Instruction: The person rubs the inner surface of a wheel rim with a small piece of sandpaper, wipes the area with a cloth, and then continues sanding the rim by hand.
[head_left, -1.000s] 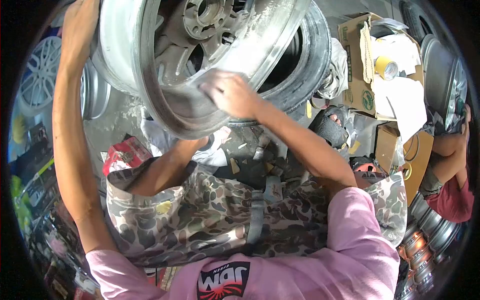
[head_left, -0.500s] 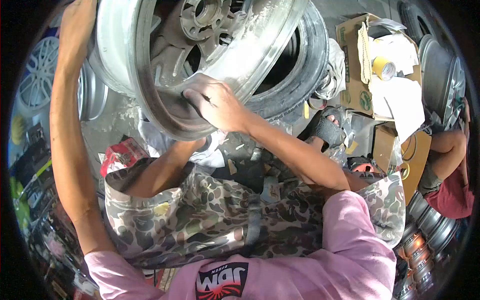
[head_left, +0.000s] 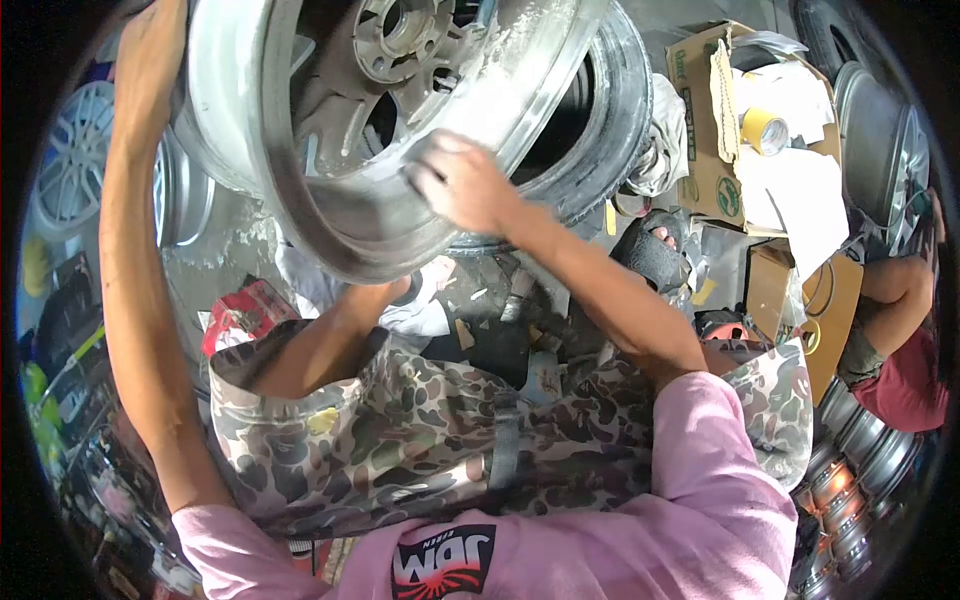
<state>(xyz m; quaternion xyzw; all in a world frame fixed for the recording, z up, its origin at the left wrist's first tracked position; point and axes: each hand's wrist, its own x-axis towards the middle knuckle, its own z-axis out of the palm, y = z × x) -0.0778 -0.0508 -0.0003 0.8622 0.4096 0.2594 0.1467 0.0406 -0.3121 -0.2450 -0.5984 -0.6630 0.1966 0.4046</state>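
A grey, dusty wheel rim [head_left: 345, 225] is tilted in front of me, its inner barrel and spoked hub facing me. My right hand [head_left: 465, 185] is inside the barrel, blurred by motion. Its fingers are curled over the surface with a dark patch beneath the fingertips; what they press, if anything, cannot be made out. At the upper left, my left hand [head_left: 158, 28] reaches beside the rim's outer edge, its fingers hidden or cut off by the frame. Behind the rim lies a black tyre [head_left: 625, 110].
An open cardboard box [head_left: 708, 150] at the right holds white paper and a yellow tape roll [head_left: 765, 130]. Other wheels [head_left: 80, 155] stand at the left, with more at the far right. A red packet [head_left: 245, 315] lies by my leg. Another person's knee [head_left: 895, 285] shows at the right.
My right hand has slid up and to the right along the inside of the rim. The rim has shifted only slightly, and my left hand stays beside it.
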